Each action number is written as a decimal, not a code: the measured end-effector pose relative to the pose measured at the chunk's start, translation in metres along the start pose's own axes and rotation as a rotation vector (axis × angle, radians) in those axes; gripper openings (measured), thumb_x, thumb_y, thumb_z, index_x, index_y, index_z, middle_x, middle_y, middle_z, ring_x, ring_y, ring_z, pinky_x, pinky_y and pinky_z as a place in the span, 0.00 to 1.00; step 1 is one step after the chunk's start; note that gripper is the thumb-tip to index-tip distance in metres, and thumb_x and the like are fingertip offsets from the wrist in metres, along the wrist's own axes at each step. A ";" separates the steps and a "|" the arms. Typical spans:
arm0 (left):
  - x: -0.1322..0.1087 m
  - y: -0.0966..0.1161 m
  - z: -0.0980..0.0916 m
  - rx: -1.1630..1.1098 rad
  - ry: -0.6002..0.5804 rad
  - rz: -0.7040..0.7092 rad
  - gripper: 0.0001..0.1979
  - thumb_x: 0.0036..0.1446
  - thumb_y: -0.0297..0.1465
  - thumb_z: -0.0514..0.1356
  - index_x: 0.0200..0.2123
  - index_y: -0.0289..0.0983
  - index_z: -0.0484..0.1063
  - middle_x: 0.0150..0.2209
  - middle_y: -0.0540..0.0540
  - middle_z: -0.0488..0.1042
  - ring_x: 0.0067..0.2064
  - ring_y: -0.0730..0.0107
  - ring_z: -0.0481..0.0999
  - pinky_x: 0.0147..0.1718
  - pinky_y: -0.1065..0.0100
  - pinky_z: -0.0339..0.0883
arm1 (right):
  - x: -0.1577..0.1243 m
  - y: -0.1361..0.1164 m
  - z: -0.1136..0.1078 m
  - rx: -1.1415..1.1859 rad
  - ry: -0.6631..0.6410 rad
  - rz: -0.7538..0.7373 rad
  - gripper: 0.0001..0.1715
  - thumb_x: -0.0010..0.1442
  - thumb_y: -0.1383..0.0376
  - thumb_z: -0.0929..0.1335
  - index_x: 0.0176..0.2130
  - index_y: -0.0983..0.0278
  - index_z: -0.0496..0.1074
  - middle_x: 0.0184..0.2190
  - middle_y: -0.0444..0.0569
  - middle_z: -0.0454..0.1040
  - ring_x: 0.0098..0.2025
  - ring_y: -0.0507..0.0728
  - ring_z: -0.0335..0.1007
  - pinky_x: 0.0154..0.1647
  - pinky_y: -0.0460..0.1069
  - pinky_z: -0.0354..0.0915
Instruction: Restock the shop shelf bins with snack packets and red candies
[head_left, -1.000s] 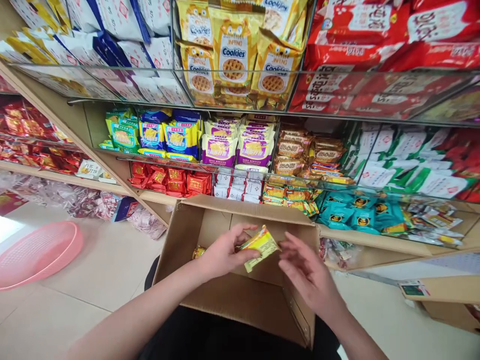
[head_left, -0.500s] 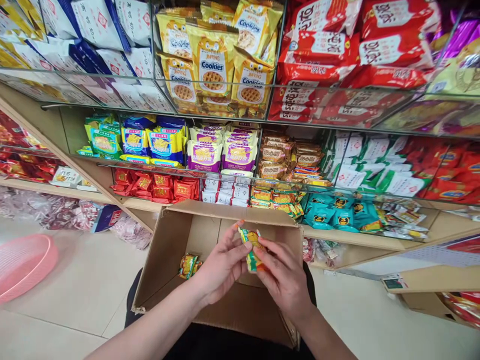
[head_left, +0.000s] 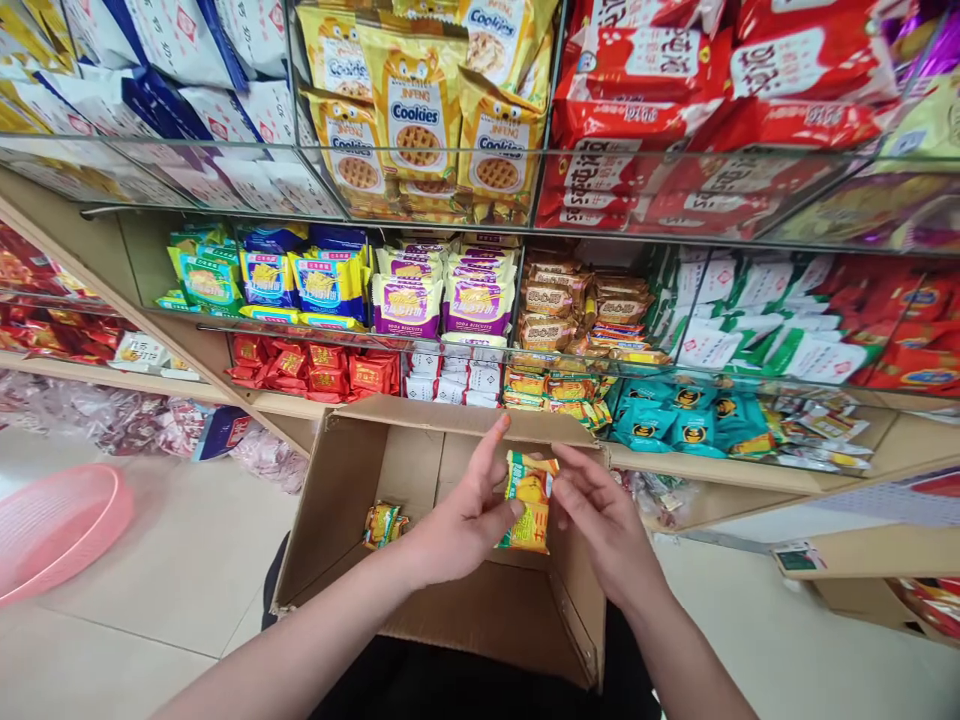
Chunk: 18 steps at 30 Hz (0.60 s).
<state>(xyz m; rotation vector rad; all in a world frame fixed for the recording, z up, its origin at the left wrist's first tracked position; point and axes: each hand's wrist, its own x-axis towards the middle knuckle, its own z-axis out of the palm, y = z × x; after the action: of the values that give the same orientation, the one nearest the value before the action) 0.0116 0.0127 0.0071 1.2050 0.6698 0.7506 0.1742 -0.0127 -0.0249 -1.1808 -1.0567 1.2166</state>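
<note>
My left hand (head_left: 469,515) holds a small yellow and green snack packet (head_left: 531,525) above a cardboard box, its thumb on the packet's left edge and its index finger stretched upward. The packet's printed face is turned up. At the packet's right edge is my right hand (head_left: 604,520), fingers apart and not wrapped round it; whether a fingertip touches the edge is hard to tell. Inside the open cardboard box (head_left: 315,530), by its left wall, lie a few similar packets (head_left: 384,525). The forearms cover part of the box.
Shelves behind the box carry yellow cookie bags (head_left: 416,110), red bags (head_left: 645,80), purple soda biscuits (head_left: 405,305) and teal packets (head_left: 645,425). Similar yellow-green packets (head_left: 570,390) fill a low compartment just beyond the box. A pink basket (head_left: 67,530) stands on the floor at left.
The packet has turned so its printed face shows. My right hand has loosened from it and moved right, while the left keeps hold and its index finger has straightened.
</note>
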 end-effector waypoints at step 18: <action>0.012 -0.022 0.017 -0.089 0.157 -0.068 0.27 0.49 0.32 0.60 0.51 0.39 0.51 0.34 0.47 0.73 0.32 0.73 0.72 0.31 0.70 0.65 | -0.006 0.012 0.001 0.196 0.173 0.020 0.21 0.47 0.62 0.71 0.42 0.59 0.65 0.36 0.46 0.72 0.38 0.53 0.68 0.39 0.49 0.65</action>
<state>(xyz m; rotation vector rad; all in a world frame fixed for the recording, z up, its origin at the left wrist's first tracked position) 0.0354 0.0084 -0.0112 1.0440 0.7950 0.8152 0.1718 -0.0186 -0.0367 -1.1238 -0.7809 1.1816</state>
